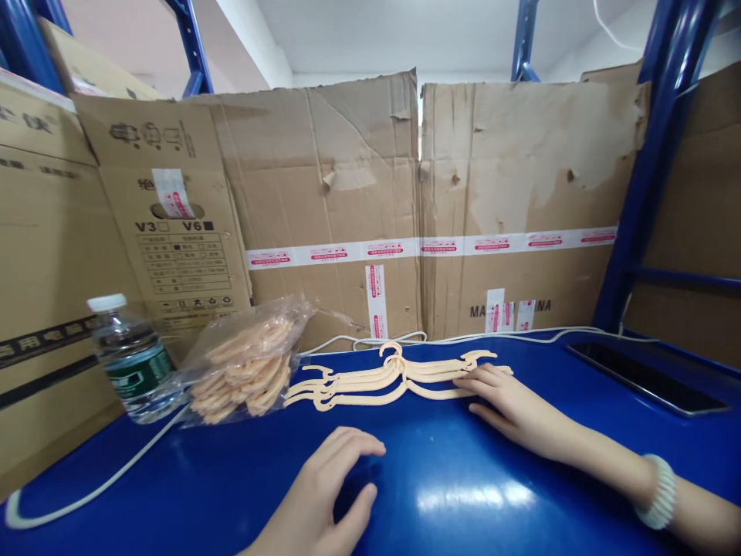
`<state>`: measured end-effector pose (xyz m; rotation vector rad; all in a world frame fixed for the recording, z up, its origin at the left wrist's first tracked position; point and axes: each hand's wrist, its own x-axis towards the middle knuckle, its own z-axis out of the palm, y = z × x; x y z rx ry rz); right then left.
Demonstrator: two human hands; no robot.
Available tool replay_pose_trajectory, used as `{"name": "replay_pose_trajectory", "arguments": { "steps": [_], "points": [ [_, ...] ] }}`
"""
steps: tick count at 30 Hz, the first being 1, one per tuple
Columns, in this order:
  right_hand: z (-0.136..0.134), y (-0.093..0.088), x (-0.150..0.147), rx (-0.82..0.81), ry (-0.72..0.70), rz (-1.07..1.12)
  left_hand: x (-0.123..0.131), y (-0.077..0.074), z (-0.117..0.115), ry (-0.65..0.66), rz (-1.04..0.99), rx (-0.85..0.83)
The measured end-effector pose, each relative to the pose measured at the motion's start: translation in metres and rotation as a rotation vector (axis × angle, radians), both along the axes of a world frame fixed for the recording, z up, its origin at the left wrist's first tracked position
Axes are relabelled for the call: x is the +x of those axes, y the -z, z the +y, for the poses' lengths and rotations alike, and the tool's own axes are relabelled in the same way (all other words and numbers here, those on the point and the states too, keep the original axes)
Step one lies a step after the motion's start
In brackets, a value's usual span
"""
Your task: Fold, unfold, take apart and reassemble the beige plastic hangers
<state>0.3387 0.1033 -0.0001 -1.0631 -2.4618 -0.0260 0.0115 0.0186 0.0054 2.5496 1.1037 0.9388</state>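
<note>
Several cream plastic clothes hangers (370, 378) lie stacked on the blue table, one hook (390, 351) pointing away from me. My right hand (502, 401) reaches over the right end of the stack, its fingers stretched out and touching the hangers' arms. Whether the fingertips grip anything is hard to see, but the hand looks open. Nearer to me, my left hand (329, 486) is held over the table with thumb and fingers apart and nothing in it. To the left of the stack, a clear plastic bag (248, 363) holds more cream hangers.
A water bottle (132, 363) with a white cap stands at the left beside the bag. On the right lies a dark phone (645, 377). White cable (104, 488) runs along the left and the back. Cardboard (324, 193) walls off the rear, between blue posts (654, 177).
</note>
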Motion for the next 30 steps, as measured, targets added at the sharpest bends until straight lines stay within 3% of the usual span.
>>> {"name": "replay_pose_trajectory", "arguments": {
  "steps": [14, 22, 30],
  "points": [
    [-0.004, -0.002, 0.001, -0.103, 0.005, 0.054, 0.006, -0.005, -0.006, -0.127, -0.124, -0.299],
    [-0.008, -0.005, 0.001, -0.106, 0.08, 0.073, 0.004, 0.003, 0.009, -0.204, -0.55, -0.572],
    [-0.01, -0.013, 0.006, -0.152, 0.049, 0.319, -0.003, 0.008, 0.022, -0.226, -0.753, -0.743]
  ]
}}
